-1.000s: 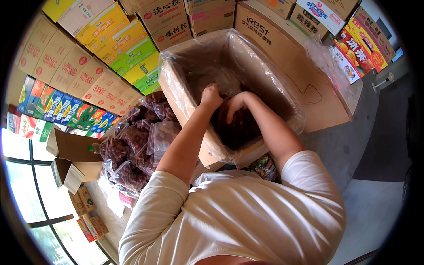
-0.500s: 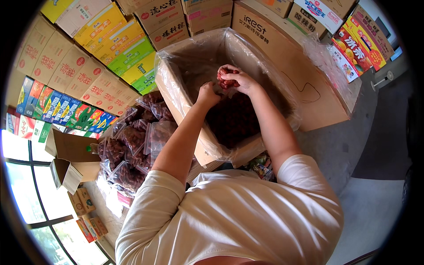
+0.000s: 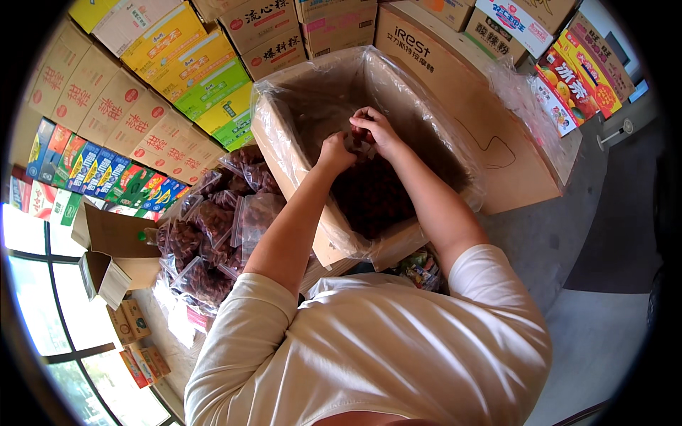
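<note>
Both my hands are inside a big cardboard box (image 3: 284,153) lined with clear plastic, which holds a dark heap of red dates (image 3: 376,195). My right hand (image 3: 378,133) is closed around a few red dates, partly hidden by its fingers. Close beside it, my left hand (image 3: 335,152) is closed at the edge of what looks like a clear plastic bag (image 3: 364,148), seen only as a shiny patch between the hands. Left of the box, filled clear zip bags (image 3: 209,224) of dark red dates lie in a pile.
Stacked cartons (image 3: 192,71) line the far and left sides. A large brown carton (image 3: 497,135) stands against the box's right side. An opened carton (image 3: 124,241) sits beyond the bag pile, near the window (image 3: 42,298). Crumpled clear plastic (image 3: 522,99) lies on the right carton.
My right hand has lowered slightly toward my left and now shows far fewer dates than the full handful before. My left hand has stayed almost in place.
</note>
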Demonstrator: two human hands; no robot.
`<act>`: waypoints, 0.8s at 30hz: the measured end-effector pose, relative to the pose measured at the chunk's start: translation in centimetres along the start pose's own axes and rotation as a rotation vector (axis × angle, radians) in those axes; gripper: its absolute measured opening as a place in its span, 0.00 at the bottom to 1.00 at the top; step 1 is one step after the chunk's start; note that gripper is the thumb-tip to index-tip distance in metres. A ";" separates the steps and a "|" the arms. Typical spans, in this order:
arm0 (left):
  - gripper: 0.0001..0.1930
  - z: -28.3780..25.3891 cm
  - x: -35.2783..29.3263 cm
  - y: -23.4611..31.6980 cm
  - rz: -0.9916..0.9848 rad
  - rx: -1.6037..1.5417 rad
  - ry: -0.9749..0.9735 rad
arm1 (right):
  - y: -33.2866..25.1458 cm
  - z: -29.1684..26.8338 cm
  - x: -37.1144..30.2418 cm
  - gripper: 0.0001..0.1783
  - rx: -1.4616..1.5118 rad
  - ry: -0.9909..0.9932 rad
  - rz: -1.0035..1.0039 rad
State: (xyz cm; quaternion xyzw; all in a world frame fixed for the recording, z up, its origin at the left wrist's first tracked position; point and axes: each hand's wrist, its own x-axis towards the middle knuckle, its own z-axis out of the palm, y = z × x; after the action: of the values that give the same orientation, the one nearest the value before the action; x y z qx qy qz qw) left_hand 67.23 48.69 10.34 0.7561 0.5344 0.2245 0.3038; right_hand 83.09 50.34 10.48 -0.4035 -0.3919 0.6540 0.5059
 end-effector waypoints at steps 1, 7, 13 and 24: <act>0.35 -0.2 0.1 0.1 -0.010 0.002 -0.026 | -0.1 0.0 0.0 0.09 -0.003 -0.018 0.023; 0.34 0.4 0.4 -0.8 0.007 -0.007 0.019 | -0.5 1.0 -0.3 0.12 0.110 -0.013 0.020; 0.30 -0.4 0.0 0.3 -0.016 -0.015 -0.001 | -1.1 -0.1 -0.2 0.22 -0.103 -0.246 -0.040; 0.28 -1.0 -0.7 1.3 -0.012 0.030 0.041 | -2.6 -0.7 -0.6 0.26 -0.219 -0.233 -0.109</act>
State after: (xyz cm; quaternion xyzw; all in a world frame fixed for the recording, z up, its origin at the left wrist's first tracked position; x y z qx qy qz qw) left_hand 67.21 47.97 11.92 0.7526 0.5484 0.2301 0.2826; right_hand 84.69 50.24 12.68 -0.3558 -0.5380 0.6214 0.4448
